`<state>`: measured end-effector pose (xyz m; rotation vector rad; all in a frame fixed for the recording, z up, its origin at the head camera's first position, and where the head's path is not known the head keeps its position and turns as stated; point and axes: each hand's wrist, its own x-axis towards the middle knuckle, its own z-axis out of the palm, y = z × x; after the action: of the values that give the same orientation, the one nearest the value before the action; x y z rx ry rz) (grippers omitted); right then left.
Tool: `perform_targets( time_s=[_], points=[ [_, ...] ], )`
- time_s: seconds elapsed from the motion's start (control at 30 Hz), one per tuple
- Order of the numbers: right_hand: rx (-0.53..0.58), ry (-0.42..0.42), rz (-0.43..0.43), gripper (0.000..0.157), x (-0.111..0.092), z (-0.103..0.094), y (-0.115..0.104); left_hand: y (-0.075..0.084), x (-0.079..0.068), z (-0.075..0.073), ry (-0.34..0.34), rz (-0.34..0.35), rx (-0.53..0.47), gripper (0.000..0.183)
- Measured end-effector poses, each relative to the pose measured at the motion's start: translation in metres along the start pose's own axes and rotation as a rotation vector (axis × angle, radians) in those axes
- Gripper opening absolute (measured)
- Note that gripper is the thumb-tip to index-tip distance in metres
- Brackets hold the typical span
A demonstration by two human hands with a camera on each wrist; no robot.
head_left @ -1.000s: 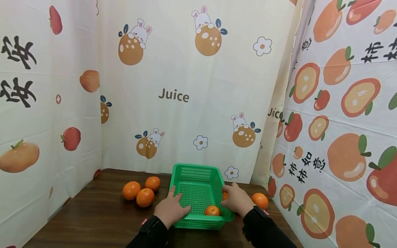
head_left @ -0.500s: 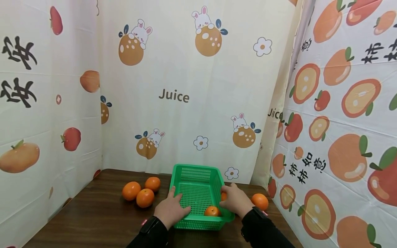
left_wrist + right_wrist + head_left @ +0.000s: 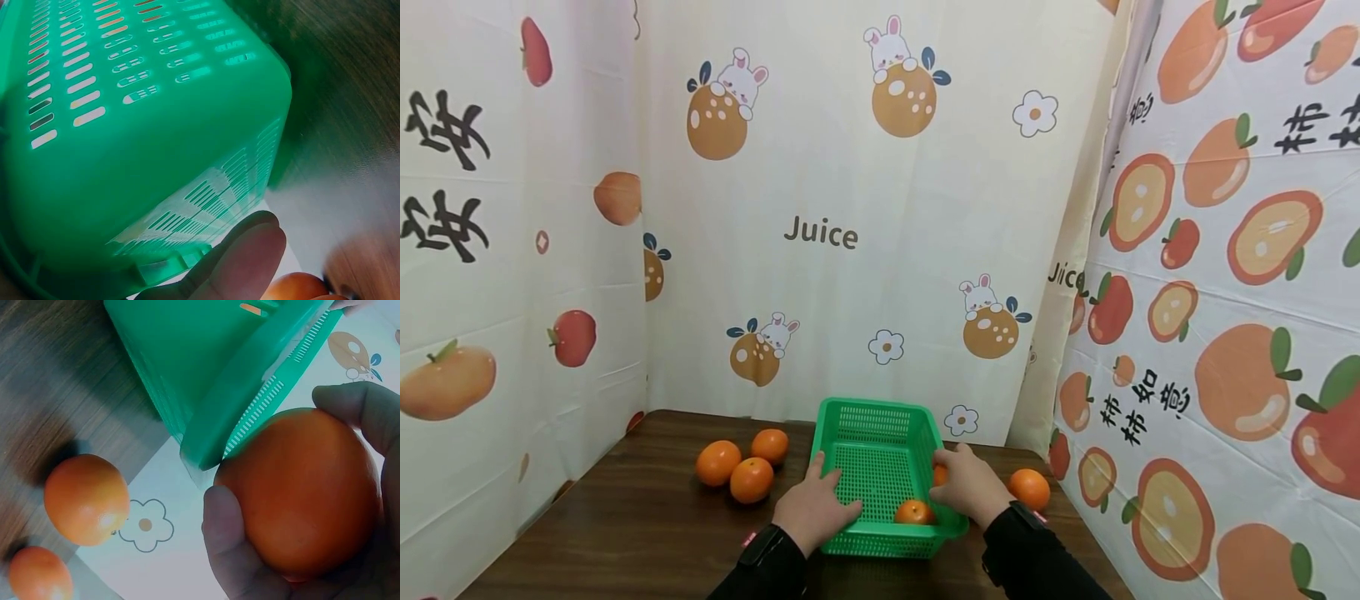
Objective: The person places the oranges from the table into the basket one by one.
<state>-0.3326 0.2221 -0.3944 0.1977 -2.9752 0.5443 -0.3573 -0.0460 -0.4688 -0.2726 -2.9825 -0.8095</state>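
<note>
A green plastic basket (image 3: 880, 528) stands on the table, with one orange (image 3: 914, 512) lying inside near its front right corner. My left hand (image 3: 814, 508) grips the basket's left rim, thumb over the inside and fingers along the outer wall; in the left wrist view those fingers (image 3: 250, 259) lie beside the slotted side. At the right rim, my right hand (image 3: 973, 486) holds another orange (image 3: 300, 494) between thumb and fingers. That orange is mostly hidden by the hand in the head view.
Three oranges (image 3: 751, 480) cluster on the dark wooden table (image 3: 625, 517) left of the basket. Beyond the right hand lies an orange (image 3: 1028, 489); the right wrist view shows a second one (image 3: 40, 575) there. Printed curtains (image 3: 820, 292) enclose the table's back and sides.
My right hand has shifted very slightly left with its orange, toward the basket's inside. The left hand and the basket stay in place.
</note>
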Motion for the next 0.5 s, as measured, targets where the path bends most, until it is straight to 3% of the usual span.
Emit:
perform_targets(
  time_s=[0.5],
  points=[
    [-0.005, -0.004, -0.031, 0.033, 0.0023, 0.0069, -0.0058, -0.0006, -0.0011, 0.0014, 0.011, 0.01, 0.005, 0.078]
  ],
)
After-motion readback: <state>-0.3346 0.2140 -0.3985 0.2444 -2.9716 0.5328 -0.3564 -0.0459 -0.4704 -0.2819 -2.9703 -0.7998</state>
